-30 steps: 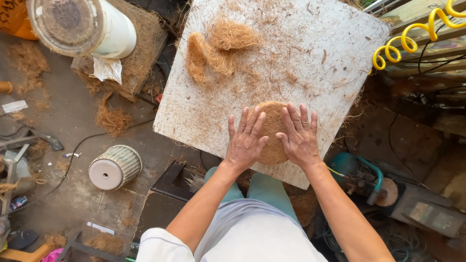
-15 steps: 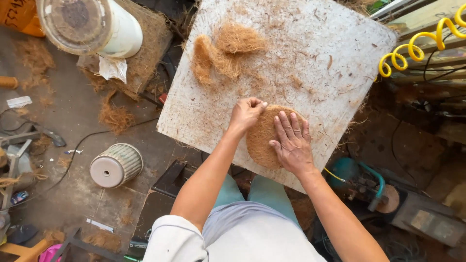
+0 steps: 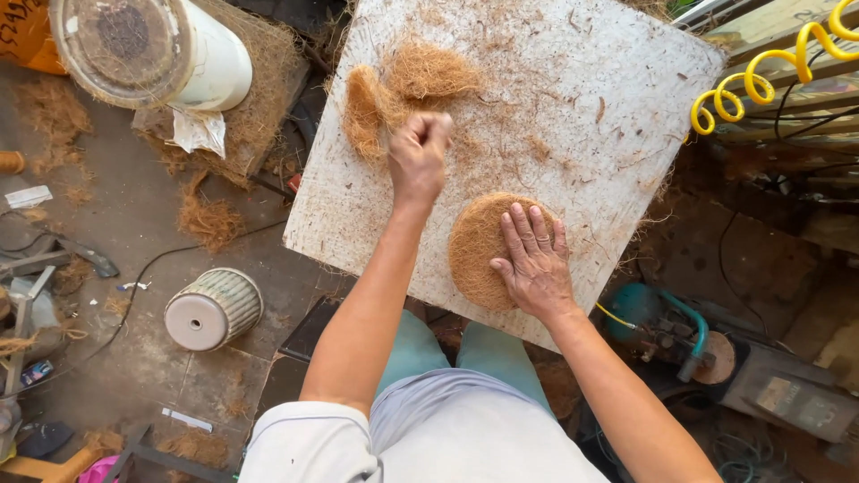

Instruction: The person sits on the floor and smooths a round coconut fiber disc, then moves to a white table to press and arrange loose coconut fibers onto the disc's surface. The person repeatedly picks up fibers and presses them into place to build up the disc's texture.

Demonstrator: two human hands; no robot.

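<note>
Since earlier frame our left hand (image 3: pixel 419 154) reaches up-frame, fist clamped on loose fibre (image 3: pixel 394 89); right hand (image 3: pixel 534 259), fingers spread, flat on fibre disc (image 3: pixel 479 250). We judge steady pressing keeps disc round.

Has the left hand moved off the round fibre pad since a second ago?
Yes. The left hand left the round fibre pad and went up the white board toward the loose fibre clumps.

I'm looking down into a rough workshop, one where coir fibre is worked by hand. A scuffed white board (image 3: pixel 573 116) serves as the bench, strewn with loose brown fibre (image 3: pixel 403 85) and a pressed fibre disc (image 3: pixel 479 250). The concrete floor (image 3: pixel 134 224) is littered with fibre tufts, cables and scrap. A yellow coiled hose (image 3: pixel 761 76), a green compressor (image 3: pixel 640 309) and a white bucket (image 3: pixel 152 49) stand around it.
</note>
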